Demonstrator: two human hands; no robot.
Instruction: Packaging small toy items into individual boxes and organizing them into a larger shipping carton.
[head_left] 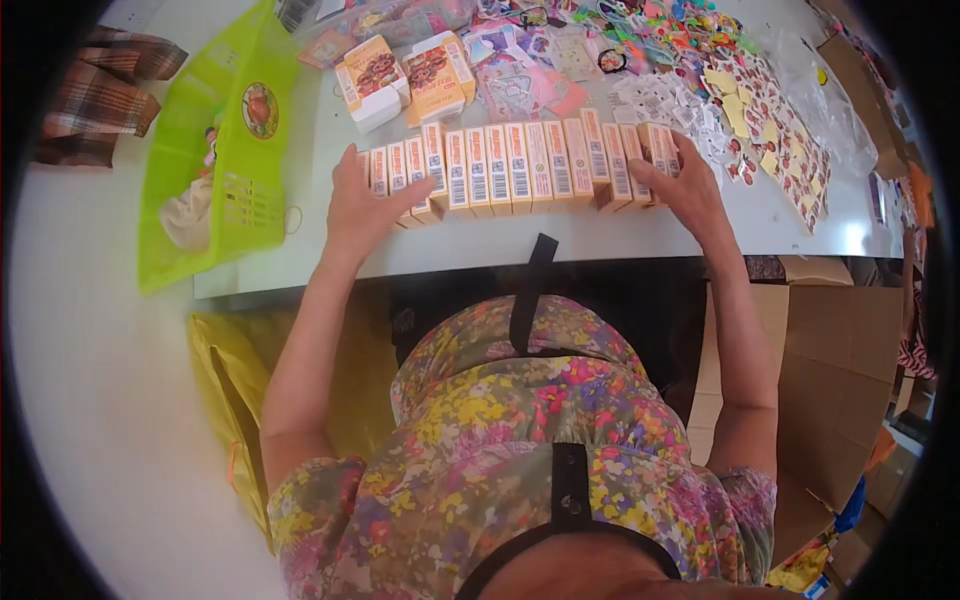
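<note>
From the head view, a row of small orange-and-white cartons [520,165] stands on edge near the front of the white bench [620,235]. The left hand [365,205] lies open and flat against its left end, while the right hand [685,185] cups its right end, fingers curled. The cartons look light, stiff and easily toppled, so I judge them best pressed together from both ends.

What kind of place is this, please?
Probably a small packing workshop. A row of small boxes stands on a white table, with heaps of colourful trinkets behind and cardboard cartons beside it.
</note>
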